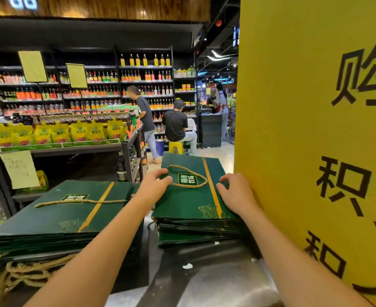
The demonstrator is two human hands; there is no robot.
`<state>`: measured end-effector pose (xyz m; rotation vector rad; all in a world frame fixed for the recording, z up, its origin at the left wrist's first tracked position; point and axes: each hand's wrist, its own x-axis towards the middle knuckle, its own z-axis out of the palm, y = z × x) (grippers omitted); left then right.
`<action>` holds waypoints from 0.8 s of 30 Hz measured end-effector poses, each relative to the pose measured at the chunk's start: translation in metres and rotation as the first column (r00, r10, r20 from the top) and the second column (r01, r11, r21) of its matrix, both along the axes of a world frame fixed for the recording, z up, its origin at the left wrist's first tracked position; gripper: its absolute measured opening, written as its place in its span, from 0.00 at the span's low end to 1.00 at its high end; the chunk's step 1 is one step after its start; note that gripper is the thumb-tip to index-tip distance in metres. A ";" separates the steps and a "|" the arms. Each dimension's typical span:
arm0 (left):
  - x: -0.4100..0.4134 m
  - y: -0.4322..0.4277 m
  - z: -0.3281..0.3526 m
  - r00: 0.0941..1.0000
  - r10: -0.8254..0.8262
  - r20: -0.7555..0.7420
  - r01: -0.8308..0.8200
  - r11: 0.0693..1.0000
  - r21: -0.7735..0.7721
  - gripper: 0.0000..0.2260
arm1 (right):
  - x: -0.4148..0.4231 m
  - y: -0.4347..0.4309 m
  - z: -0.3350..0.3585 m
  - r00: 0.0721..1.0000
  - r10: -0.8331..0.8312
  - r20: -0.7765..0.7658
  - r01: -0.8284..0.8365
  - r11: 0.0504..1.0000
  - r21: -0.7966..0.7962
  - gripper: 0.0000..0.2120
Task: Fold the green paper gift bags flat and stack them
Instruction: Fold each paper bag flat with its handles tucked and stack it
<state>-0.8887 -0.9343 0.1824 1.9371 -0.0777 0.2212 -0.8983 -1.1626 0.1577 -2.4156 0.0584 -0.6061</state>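
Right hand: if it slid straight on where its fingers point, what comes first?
Likely the gold rope handle lying on the top green paper gift bag under the right hand; depth is unclear.

At lower centre, the top bag (189, 202) is dark green with a gold stripe, a gold twisted-rope handle (206, 180) and a green label (187, 180) lettered in white. The left stack (56, 218) at lower left shows the same colours. The sign (304, 107) filling the right is yellow with black characters. The desk (215, 273) is dull grey.
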 end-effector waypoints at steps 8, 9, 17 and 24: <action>0.013 -0.010 -0.024 0.999 0.036 -0.034 0.000 0.687 0.726 0.21 | 0.003 -0.001 -0.036 0.959 0.187 -0.212 -0.199 0.979 -0.037 0.21; 0.014 -0.010 -0.024 0.999 0.028 -0.021 -0.003 0.660 0.751 0.21 | 0.003 -0.001 -0.036 0.959 0.190 -0.210 -0.202 0.979 -0.035 0.21; 0.015 -0.031 -0.005 0.970 -0.231 0.079 0.015 0.381 0.925 0.23 | 0.021 0.010 -0.028 0.942 0.271 -0.196 -0.297 0.948 -0.114 0.26; 0.021 -0.038 -0.038 0.974 -0.223 0.033 0.041 0.319 0.947 0.23 | 0.028 0.005 -0.052 0.912 0.220 -0.345 -0.303 0.931 -0.206 0.30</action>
